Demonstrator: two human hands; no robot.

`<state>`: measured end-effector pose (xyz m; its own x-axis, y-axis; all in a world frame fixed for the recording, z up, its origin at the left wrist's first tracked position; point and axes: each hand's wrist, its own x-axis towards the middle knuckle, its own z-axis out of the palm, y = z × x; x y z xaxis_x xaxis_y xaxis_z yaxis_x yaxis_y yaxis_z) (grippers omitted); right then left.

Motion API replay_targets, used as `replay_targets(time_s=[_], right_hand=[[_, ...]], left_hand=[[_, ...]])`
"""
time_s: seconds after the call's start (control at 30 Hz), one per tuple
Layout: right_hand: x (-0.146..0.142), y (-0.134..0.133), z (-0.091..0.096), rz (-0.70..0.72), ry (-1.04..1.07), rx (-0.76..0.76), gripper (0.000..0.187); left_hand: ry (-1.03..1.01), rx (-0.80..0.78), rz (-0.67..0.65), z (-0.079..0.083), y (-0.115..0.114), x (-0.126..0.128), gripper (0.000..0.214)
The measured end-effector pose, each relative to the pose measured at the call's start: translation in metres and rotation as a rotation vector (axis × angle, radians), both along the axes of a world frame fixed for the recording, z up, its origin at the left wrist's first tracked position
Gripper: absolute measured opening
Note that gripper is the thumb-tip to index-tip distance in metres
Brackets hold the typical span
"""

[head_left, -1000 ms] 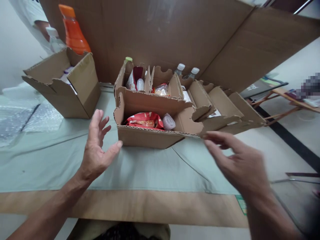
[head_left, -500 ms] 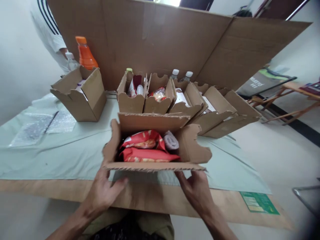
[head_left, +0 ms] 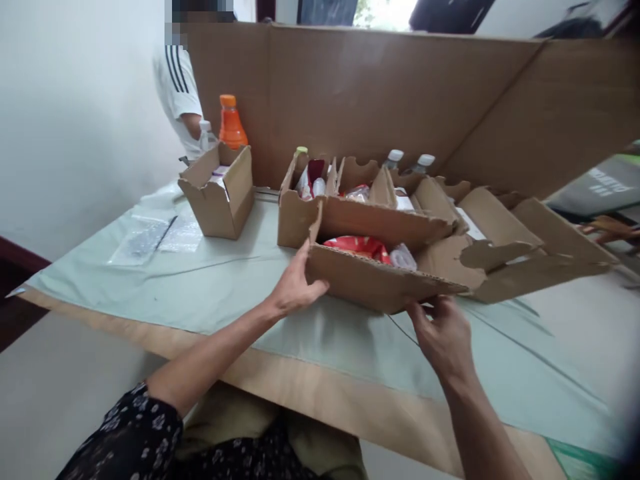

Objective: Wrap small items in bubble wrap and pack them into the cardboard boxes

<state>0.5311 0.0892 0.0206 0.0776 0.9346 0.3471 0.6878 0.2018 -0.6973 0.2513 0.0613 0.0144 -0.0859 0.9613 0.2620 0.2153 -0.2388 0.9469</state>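
Note:
Both hands hold an open-topped cardboard box (head_left: pixel 360 283) at its two near corners, a little above the cloth. My left hand (head_left: pixel 297 287) grips the left end, thumb on the front wall. Around the lower right corner is my right hand (head_left: pixel 443 327), its fingers partly hidden under the box. Inside lie a red printed packet (head_left: pixel 360 247) and a clear, rolled plastic item (head_left: pixel 403 257). The box sits at a slant, right end nearer me, close in front of a row of similar boxes.
Behind stand several cardboard boxes (head_left: pixel 475 247) with packets inside. A separate box (head_left: pixel 215 207) is at left, near an orange bottle (head_left: pixel 233 127) and bubble wrap (head_left: pixel 145 237). A tall cardboard panel (head_left: pixel 375 100) backs the table (head_left: pixel 225 287). A person in a white sleeve (head_left: pixel 180 80) stands behind left.
The held box has moved forward toward the row and turned, its right end now nearer me. Both hands went with it. My view has swung to the left.

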Motion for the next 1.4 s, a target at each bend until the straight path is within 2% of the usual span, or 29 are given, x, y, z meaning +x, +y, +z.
replay_targets(time_s=[0.1,0.17,0.23,0.33,0.43,0.5,0.57,0.67,0.8,0.83,0.9,1.03,1.1,1.23,1.3,1.4], right_hand=[[0.009,-0.002,-0.028,-0.001,0.032,-0.082,0.056],[0.015,-0.014,-0.049,-0.021,0.047,-0.145,0.067],[0.022,-0.028,-0.067,-0.043,0.034,-0.182,0.072],[0.031,-0.042,-0.085,-0.036,-0.008,-0.173,0.071],[0.032,-0.042,-0.091,-0.014,-0.025,-0.123,0.063],[0.031,-0.038,-0.092,0.006,-0.046,-0.075,0.057],[0.03,-0.035,-0.093,0.027,-0.083,-0.031,0.052],[0.03,-0.035,-0.094,0.042,-0.129,0.008,0.048],[0.031,-0.037,-0.095,0.047,-0.147,0.013,0.048],[0.031,-0.037,-0.095,0.049,-0.15,0.016,0.047],[0.03,-0.038,-0.094,0.05,-0.153,0.019,0.046],[0.026,-0.039,-0.09,0.072,-0.136,0.025,0.042],[0.024,-0.039,-0.089,0.091,-0.118,0.034,0.041],[0.023,-0.042,-0.088,0.102,-0.098,0.048,0.036],[0.023,-0.044,-0.087,0.108,-0.099,0.049,0.035],[0.022,-0.044,-0.088,0.111,-0.092,0.051,0.033]], left_hand=[[0.186,0.021,0.014,-0.01,-0.006,-0.01,0.092],[0.323,0.082,0.135,-0.014,-0.021,-0.037,0.081],[0.401,0.127,0.287,-0.01,-0.033,-0.079,0.07],[0.452,0.189,0.482,0.014,-0.027,-0.155,0.072],[0.615,0.282,0.64,0.048,0.001,-0.214,0.075],[0.732,0.246,0.639,0.068,0.018,-0.235,0.056],[0.802,0.18,0.581,0.081,0.026,-0.24,0.03],[0.843,0.163,0.499,0.086,0.025,-0.233,0.036],[0.86,0.246,0.519,0.078,0.006,-0.211,0.005],[0.878,0.279,0.537,0.076,-0.001,-0.202,0.006],[0.938,0.365,0.53,0.074,-0.022,-0.178,0.016],[1.041,0.504,0.397,0.078,-0.069,-0.114,0.02],[1.073,0.549,0.34,0.08,-0.083,-0.082,0.02],[1.113,0.549,0.249,0.082,-0.087,-0.038,0.022],[1.136,0.522,0.247,0.083,-0.084,-0.029,0.022],[1.18,0.494,0.268,0.085,-0.083,-0.03,0.021]])
